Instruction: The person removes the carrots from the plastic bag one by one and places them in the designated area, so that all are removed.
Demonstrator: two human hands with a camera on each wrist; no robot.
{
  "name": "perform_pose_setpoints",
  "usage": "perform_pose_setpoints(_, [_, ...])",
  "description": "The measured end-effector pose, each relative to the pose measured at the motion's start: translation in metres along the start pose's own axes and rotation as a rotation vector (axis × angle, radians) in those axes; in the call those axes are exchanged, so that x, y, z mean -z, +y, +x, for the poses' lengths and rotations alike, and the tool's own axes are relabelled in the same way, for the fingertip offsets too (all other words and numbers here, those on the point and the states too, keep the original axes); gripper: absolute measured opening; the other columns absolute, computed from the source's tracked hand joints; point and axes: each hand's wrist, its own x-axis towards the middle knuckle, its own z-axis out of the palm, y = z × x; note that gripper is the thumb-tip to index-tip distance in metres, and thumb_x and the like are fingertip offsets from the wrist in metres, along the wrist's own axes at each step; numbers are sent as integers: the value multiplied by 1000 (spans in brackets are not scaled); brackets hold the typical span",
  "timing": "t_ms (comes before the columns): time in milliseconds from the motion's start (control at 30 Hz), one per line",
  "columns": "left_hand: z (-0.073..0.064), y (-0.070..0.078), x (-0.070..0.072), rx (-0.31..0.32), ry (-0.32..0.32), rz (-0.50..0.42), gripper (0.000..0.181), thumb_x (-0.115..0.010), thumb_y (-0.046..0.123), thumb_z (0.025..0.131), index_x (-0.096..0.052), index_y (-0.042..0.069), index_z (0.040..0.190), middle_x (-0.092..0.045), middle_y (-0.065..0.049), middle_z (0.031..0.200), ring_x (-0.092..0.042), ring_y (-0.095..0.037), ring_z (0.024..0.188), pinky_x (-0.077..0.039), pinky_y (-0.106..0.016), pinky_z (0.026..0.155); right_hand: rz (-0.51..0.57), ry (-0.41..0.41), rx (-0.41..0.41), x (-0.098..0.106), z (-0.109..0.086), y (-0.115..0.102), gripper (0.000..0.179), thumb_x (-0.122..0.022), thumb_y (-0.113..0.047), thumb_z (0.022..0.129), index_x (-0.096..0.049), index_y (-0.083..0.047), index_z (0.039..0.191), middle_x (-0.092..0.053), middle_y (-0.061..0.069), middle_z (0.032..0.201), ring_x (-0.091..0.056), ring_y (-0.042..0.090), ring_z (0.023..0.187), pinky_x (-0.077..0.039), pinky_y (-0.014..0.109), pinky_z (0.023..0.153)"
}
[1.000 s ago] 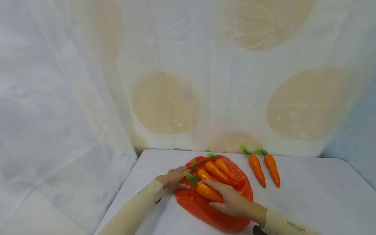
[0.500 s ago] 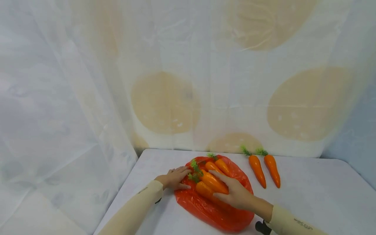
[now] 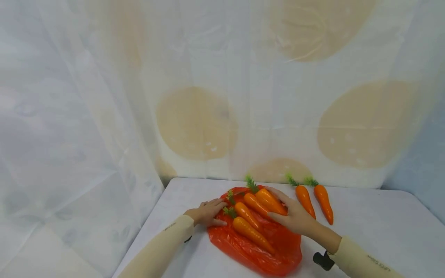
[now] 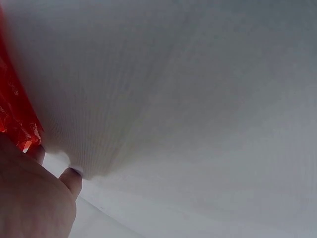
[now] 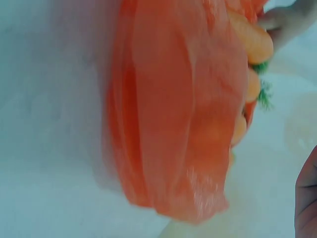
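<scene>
Several orange toy carrots with green frilly tops lie side by side on a crumpled red plastic bag. My right hand grips the farthest carrot, thumb on its near side and fingers over its far side. The nearest carrot and two middle ones lie beside it. My left hand rests with extended fingers on the bag's left edge, close to the carrot tops. In the right wrist view the bag hides much of the carrots, and part of my right hand shows at the edge.
Two more carrots, a left one and a right one, lie on the white table right of the bag. A pale hanging sheet with tan circles stands behind the table.
My right hand has gone from the nearest carrot to the second, then back and right to the farthest, which has shifted slightly right. My left hand stays at the bag's edge.
</scene>
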Motion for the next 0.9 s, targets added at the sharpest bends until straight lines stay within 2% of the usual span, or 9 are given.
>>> perform_pose_setpoints(167, [1,-1,2,-1,-3,1,74,-61,61,88,-36,28,150,-27,3,161,-20,-26,151,-19,-59,120,-51,97,48,16,1,7,73,-72,-25,91,-33,-26,153,-62,10,130,-64,15,94,-57,27,73])
perform_pose_setpoints(267, [-1,0,2,5,1,-4,75,-62,61,88,-36,28,150,-29,3,160,-21,-25,150,-20,-59,120,-69,127,64,23,0,12,73,-72,-24,92,-32,-25,154,-63,12,129,-63,14,94,-56,26,73])
perform_pose_setpoints(433, [-4,0,3,8,7,-15,74,-63,61,87,-38,29,148,-31,4,159,-23,-25,150,-21,-60,119,-36,133,3,32,-1,20,75,-71,-21,92,-30,-25,155,-63,16,119,-61,13,83,-55,25,64])
perform_pose_setpoints(667, [-4,-1,3,9,7,-20,75,-62,61,87,-36,29,150,-30,4,160,-22,-25,150,-20,-60,119,-110,185,-80,40,-1,25,75,-73,-22,91,-32,-20,154,-63,18,109,-58,19,78,-52,27,55])
perform_pose_setpoints(900, [-2,-1,3,9,6,-11,73,-62,61,87,-37,31,148,-30,5,159,-22,-25,150,-21,-60,119,-60,184,-117,44,1,24,76,-72,-28,91,-28,-17,152,-62,24,113,-57,15,59,-53,29,51])
